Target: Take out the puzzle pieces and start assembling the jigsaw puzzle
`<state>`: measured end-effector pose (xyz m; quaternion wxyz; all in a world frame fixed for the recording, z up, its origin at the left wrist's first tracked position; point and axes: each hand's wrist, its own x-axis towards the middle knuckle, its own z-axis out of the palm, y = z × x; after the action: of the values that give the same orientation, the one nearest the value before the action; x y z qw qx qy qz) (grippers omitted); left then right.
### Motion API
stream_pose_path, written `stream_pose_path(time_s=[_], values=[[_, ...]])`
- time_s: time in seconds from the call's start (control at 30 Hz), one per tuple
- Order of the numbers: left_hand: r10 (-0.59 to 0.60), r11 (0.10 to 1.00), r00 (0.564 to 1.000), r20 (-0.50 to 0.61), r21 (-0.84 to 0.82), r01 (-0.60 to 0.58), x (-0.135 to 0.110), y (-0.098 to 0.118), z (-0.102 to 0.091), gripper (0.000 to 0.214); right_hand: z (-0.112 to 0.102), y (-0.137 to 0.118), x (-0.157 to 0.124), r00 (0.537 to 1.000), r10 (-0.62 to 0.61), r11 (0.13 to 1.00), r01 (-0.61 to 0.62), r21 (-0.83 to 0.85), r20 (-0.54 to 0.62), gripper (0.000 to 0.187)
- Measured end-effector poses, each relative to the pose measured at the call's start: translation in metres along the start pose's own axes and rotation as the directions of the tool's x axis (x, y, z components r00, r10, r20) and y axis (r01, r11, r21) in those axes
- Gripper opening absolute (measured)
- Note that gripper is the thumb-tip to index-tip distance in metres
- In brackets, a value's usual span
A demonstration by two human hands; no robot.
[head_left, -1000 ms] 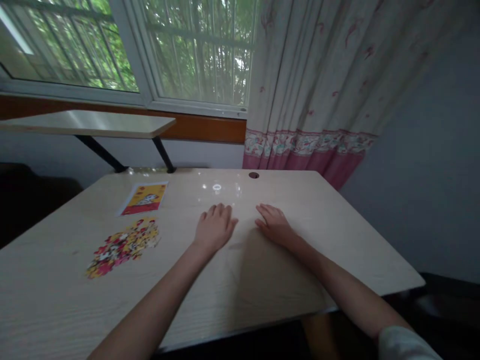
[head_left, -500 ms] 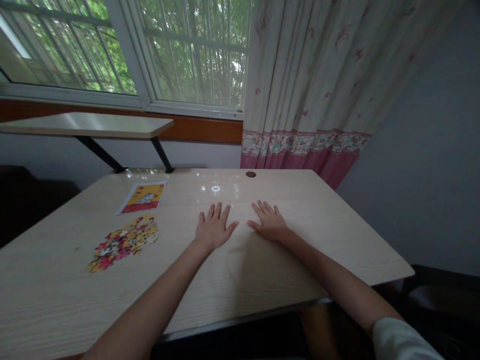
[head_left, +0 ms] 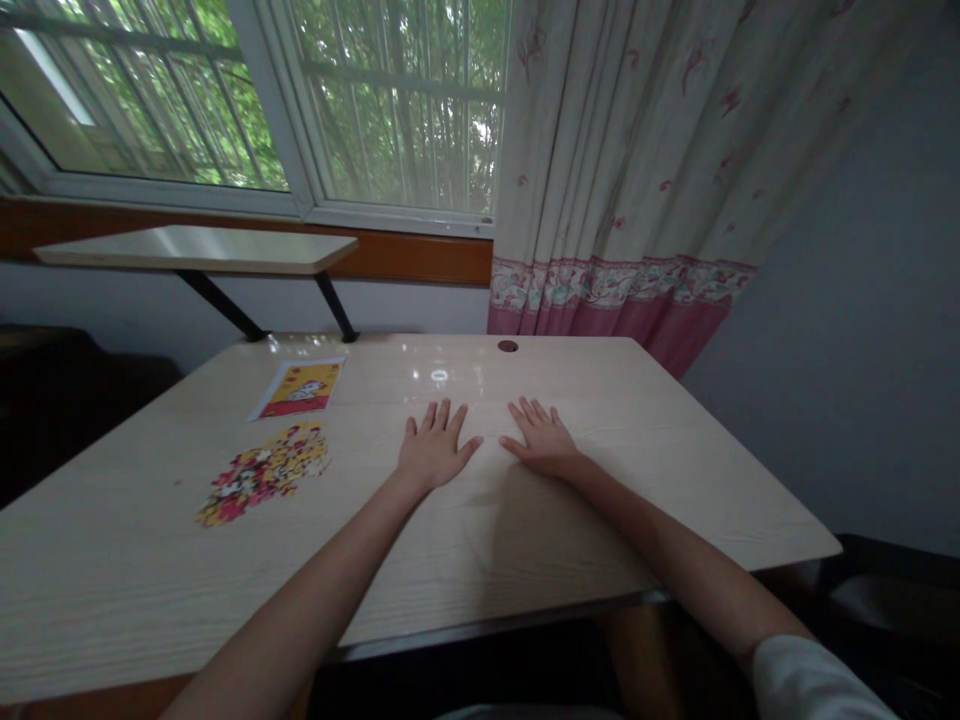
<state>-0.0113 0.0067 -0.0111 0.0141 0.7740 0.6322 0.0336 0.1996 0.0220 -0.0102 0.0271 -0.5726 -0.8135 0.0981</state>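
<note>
Okay, pale wood desk point(head_left: 690, 470), window point(head_left: 405, 110) at 11 o'clock, curtain point(head_left: 622, 150) at 1. Left hand point(head_left: 436, 447) and right hand point(head_left: 540, 440) palm-down, spread flat. Puzzle pieces point(head_left: 262, 470) at left hand's 9, well apart; picture sheet point(head_left: 304, 388) at its 10. Pieces loosely heaped: yellow, red, white; sheet yellow over red.

L hand point(head_left: 438, 452), R hand point(head_left: 543, 440) palm-down, fingers point(head_left: 443, 415) spread, arms point(head_left: 330, 580) fwd

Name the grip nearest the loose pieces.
The left-hand grip, spread open on the tabletop; the right-hand grip, also spread, lies farther from the loose pieces.
</note>
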Motion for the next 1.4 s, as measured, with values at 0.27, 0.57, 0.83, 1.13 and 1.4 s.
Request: stream_pose_path(time_s=[0.27, 0.57, 0.83, 1.13, 1.4], values=[[0.008, 1.0, 1.0, 0.008, -0.007, -0.008, 0.011, -0.003, 0.002, 0.076, 0.0, 0.002, 0.002, 1.0, -0.011, 1.0, 0.011, 0.011, -0.004, 0.081], [0.009, 1.0, 1.0, 0.026, -0.01, -0.008, 0.014, -0.003, 0.001, 0.077, -0.002, 0.001, 0.003, 1.0, -0.011, 1.0, 0.011, 0.014, -0.003, 0.082], [0.006, 1.0, 0.999, 0.046, -0.025, -0.005, 0.014, -0.004, -0.002, 0.078, -0.004, 0.0, 0.007, 1.0, -0.006, 1.0, 0.005, 0.018, 0.016, 0.083], [0.002, 1.0, 0.999, 0.045, -0.021, -0.001, 0.014, -0.004, -0.002, 0.076, -0.002, 0.001, 0.008, 1.0, -0.001, 1.0, 0.001, 0.011, 0.009, 0.083], [-0.001, 1.0, 0.999, 0.042, -0.029, 0.002, 0.016, -0.004, 0.0, 0.077, -0.002, 0.001, 0.008, 1.0, 0.004, 1.0, -0.004, 0.013, 0.007, 0.081]])
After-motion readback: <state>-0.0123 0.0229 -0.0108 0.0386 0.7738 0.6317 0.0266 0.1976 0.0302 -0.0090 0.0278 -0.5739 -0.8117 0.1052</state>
